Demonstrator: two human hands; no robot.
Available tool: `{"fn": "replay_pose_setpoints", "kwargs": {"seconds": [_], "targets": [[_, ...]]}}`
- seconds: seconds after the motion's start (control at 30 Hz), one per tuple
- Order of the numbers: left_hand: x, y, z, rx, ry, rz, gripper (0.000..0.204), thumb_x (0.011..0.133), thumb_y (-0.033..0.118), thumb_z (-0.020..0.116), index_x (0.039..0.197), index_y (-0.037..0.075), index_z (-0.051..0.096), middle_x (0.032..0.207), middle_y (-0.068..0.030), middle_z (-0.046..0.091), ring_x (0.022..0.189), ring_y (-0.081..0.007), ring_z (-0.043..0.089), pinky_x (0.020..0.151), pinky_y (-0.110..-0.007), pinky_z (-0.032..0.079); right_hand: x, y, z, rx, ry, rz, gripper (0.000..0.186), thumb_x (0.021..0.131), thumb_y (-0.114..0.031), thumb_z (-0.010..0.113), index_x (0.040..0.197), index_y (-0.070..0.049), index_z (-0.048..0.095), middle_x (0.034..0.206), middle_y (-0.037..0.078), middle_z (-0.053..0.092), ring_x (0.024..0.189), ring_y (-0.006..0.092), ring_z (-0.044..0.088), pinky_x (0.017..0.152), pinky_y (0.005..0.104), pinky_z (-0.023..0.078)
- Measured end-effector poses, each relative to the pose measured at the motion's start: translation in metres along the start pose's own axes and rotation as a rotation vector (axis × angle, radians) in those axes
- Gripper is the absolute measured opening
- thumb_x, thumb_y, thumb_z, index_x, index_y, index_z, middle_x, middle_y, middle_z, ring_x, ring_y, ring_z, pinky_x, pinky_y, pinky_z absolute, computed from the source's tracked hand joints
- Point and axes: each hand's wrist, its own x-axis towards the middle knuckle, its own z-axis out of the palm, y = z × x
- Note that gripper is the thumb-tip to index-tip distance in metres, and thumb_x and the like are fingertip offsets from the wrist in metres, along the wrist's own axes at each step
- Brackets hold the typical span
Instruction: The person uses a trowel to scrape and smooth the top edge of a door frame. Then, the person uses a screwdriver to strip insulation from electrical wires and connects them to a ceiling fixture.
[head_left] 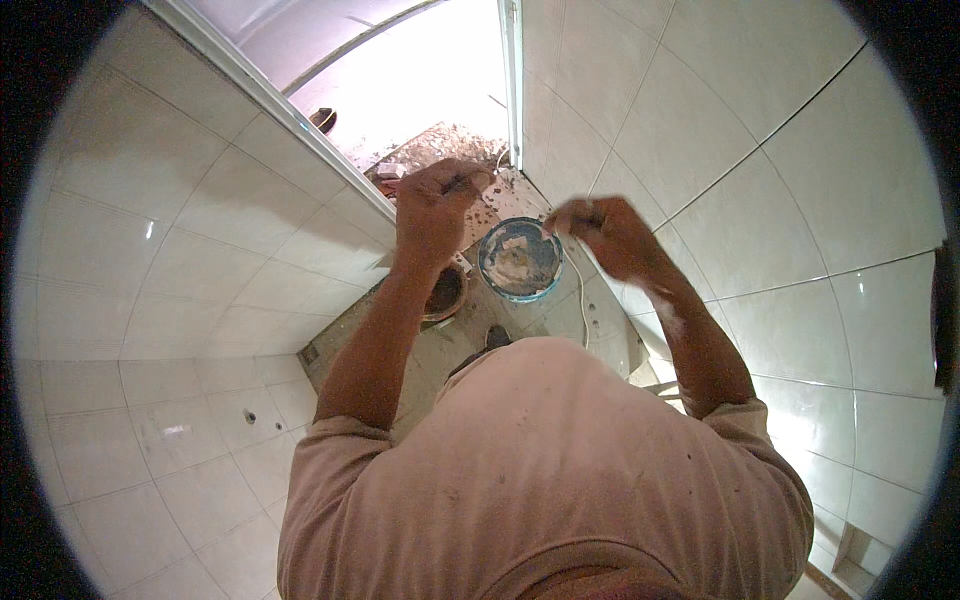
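Observation:
My left hand (440,190) is raised in front of me near the doorway, its fingers curled with the tips close together. Off to the right, my right hand (602,232) is also raised, fingers bent into a pinch. Whatever either hand holds, if anything, is too small or dark to make out. Between and below them stands a round blue-rimmed bucket (522,297) on the floor, with pale, lumpy material inside. Beside it, partly hidden by my left forearm, is a brownish round container (460,300).
Pale tiled walls (170,210) close in on both sides. Ahead is a bright doorway with a white frame (515,90) and rubble (440,145) at its threshold. A white cable (583,300) runs along the floor right of the bucket. Dark bits lie scattered near the doorway.

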Motion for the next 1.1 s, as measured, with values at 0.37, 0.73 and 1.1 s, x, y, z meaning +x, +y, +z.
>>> {"fn": "replay_pose_setpoints", "kwargs": {"seconds": [0.37,0.73,1.1], "targets": [[-0.037,0.003,0.027,-0.009,-0.057,0.012,0.007,0.087,0.003,0.067,0.087,0.0,0.074,0.079,-0.0049,0.071,0.071,-0.0108,0.062,0.068,-0.028,0.051,-0.014,-0.035,0.035,-0.282,0.196,-0.174,0.013,0.086,-0.005,0.059,0.091,-0.008,0.071,0.089,0.012,0.074,0.08,0.0265,0.073,0.077,0.0399,0.056],[-0.051,0.008,-0.007,-0.072,0.175,-0.01,0.009,0.087,0.007,0.069,0.089,-0.001,0.073,0.079,-0.0075,0.072,0.072,-0.011,0.062,0.068,-0.028,0.051,-0.015,-0.049,0.018,-0.159,0.377,0.001,0.01,0.091,-0.001,0.06,0.09,-0.002,0.07,0.089,0.011,0.073,0.078,0.0168,0.068,0.075,0.0315,0.053],[-0.083,0.024,-0.011,0.065,0.165,0.087,0.009,0.088,0.008,0.068,0.087,0.0,0.073,0.077,-0.007,0.072,0.066,-0.0112,0.06,0.062,-0.029,0.05,-0.044,-0.053,0.073,-0.347,0.17,-0.468,0.01,0.09,0.001,0.058,0.09,-0.002,0.068,0.089,0.015,0.071,0.083,0.0256,0.07,0.079,0.0348,0.054]]}}
